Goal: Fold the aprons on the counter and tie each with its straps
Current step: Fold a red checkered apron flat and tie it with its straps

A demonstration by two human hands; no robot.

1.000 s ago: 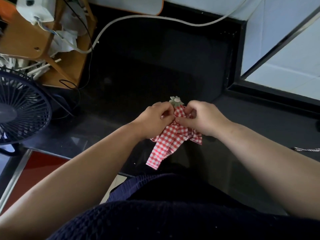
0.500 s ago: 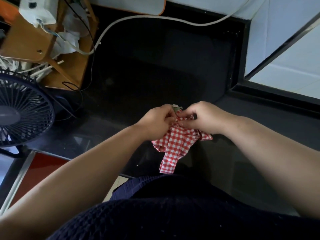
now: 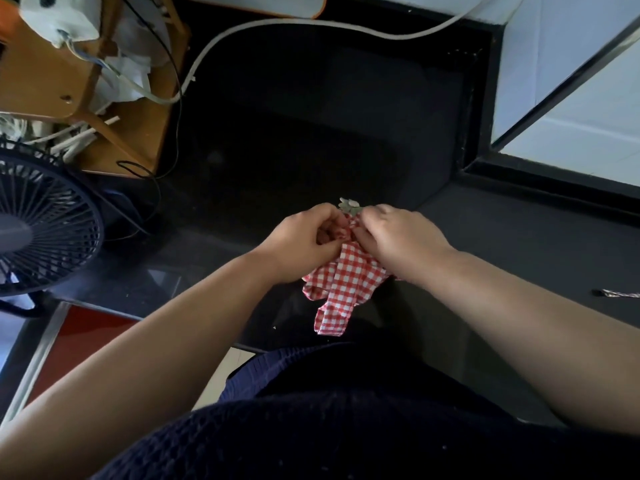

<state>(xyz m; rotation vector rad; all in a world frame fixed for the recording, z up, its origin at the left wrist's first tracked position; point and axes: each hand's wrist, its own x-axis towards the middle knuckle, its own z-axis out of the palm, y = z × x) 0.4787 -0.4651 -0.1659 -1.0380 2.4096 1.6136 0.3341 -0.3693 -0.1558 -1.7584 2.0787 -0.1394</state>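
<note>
While both bare forearms reach out over the dark navy knitted top (image 3: 346,427), the two hands meet at the top of a small bunched apron of red-and-white checked cloth (image 3: 341,282). It lies on the glossy black stone counter (image 3: 519,244), close to the near edge, with one narrow folded end trailing back toward the person's body. The left hand (image 3: 304,237) is curled in tight, fingertips pinching the checked fabric at the upper end of the bundle. The right hand (image 3: 398,237) sits knuckles up, just beside it and almost touching, its fingers tucked down onto the same bit of cloth; what exactly it has under them I cannot tell. A little pale, petal-shaped trim piece (image 3: 349,204) pokes up between the two hands at the far end of the apron. Off to the right, well apart, a thin patterned strip (image 3: 620,293) lies flat on the counter at the frame's edge. On the left there's a round dark blue fan grille (image 3: 45,226), and behind it a brown wooden stool (image 3: 31,77) stuffed with white sticks and paper. A white plastic box (image 3: 57,19) sits on top; the dark mark on it is too small to read. A thick white cable (image 3: 311,24) loops from the stool across the back toward the white tiled wall (image 3: 571,64).
</note>
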